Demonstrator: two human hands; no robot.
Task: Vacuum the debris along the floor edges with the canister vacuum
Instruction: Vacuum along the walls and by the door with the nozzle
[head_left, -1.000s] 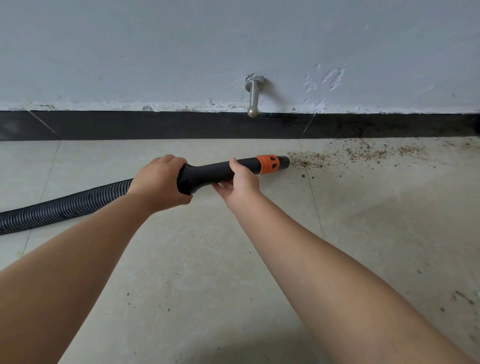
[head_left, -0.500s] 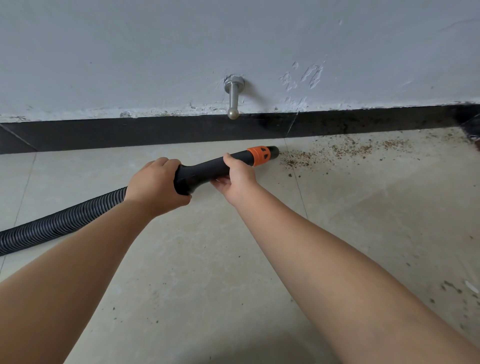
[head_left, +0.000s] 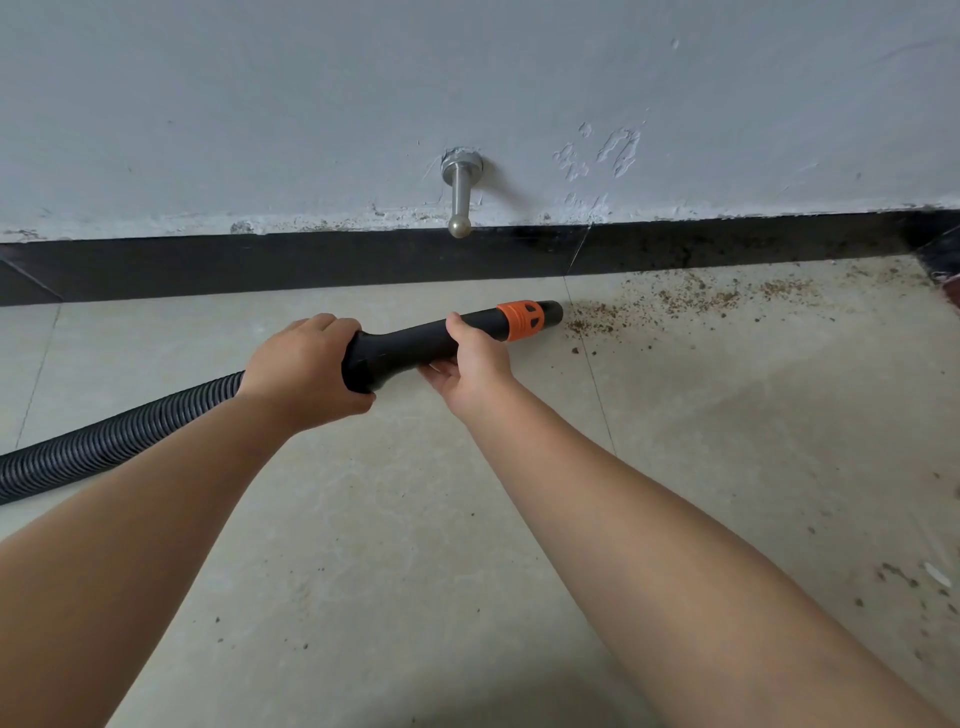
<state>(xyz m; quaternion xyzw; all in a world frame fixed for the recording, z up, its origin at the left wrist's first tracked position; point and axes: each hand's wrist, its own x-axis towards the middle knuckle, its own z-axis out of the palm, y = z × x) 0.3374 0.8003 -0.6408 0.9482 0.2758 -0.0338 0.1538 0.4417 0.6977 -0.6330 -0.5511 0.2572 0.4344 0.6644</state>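
Note:
A black vacuum nozzle (head_left: 415, 343) with an orange collar (head_left: 520, 320) lies low over the tiled floor, its open end pointing right. My left hand (head_left: 301, 366) grips the thick rear end of the nozzle, where the ribbed black hose (head_left: 114, 441) joins. My right hand (head_left: 475, 361) holds the nozzle from below, thumb over the top, just behind the collar. Brown debris (head_left: 691, 306) is strewn along the floor edge right of the nozzle mouth, the nearest crumbs a short gap from it.
A black skirting board (head_left: 260, 265) runs under the grey wall. A metal door stopper (head_left: 460, 200) sticks out of the wall above the nozzle. More specks (head_left: 904, 577) lie at the lower right of the floor. A dark corner (head_left: 943, 260) shows far right.
The nozzle and both hands have stayed close to the left end of the debris line, the grips unchanged. The view has shifted slightly between frames.

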